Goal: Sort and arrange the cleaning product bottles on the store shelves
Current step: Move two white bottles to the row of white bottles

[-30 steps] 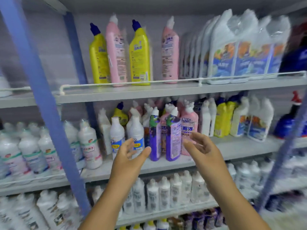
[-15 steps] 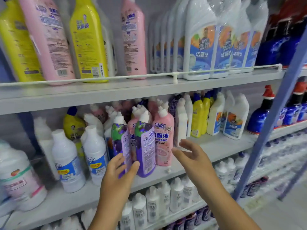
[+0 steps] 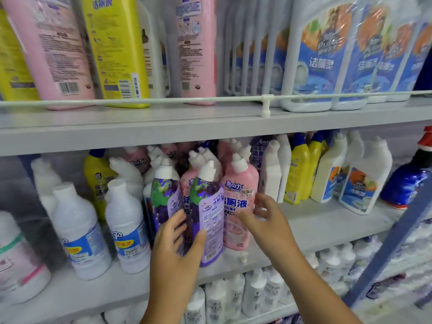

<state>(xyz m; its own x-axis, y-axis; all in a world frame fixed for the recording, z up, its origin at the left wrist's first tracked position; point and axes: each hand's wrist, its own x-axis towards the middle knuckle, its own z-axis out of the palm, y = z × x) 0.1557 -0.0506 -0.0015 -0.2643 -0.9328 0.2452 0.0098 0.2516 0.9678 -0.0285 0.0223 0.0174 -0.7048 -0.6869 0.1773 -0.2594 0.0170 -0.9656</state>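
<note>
Three shelves in view, stock listed left to right on the middle shelf [image 3: 327, 226]: a white jug with pink band [image 3: 16, 260] at the far edge; two white bottles with blue labels [image 3: 81, 235], upright; a yellow bottle [image 3: 98, 181] behind them; then a crowded cluster of angled-neck bottles at centre, fronted by two purple bottles [image 3: 208, 216] and one pink bottle [image 3: 238, 206]; further right, white, yellow and blue-labelled bottles in a loose row, and a dark blue sprayer [image 3: 406, 185] at the edge. Left hand [image 3: 177, 249]: fingers spread and relaxed, thumb touching the lower label of the nearer purple bottle, fingers lying between the two purple ones; not clamped. Right hand [image 3: 266, 220]: fingers apart, tips beside the pink bottle's right flank, contact uncertain, holding nothing. Change noted: a second ago both hands hung well short of the shelf; half a second ago the left reached the purple pair; now both bracket the central cluster and the view has drawn in close. Reading: the reach is done and a grasp is about to begin, probably on the front purple bottle, so sorting of this mixed cluster has barely started. A small white cap [image 3: 243, 256] lies loose on the shelf before the pink bottle.
</note>
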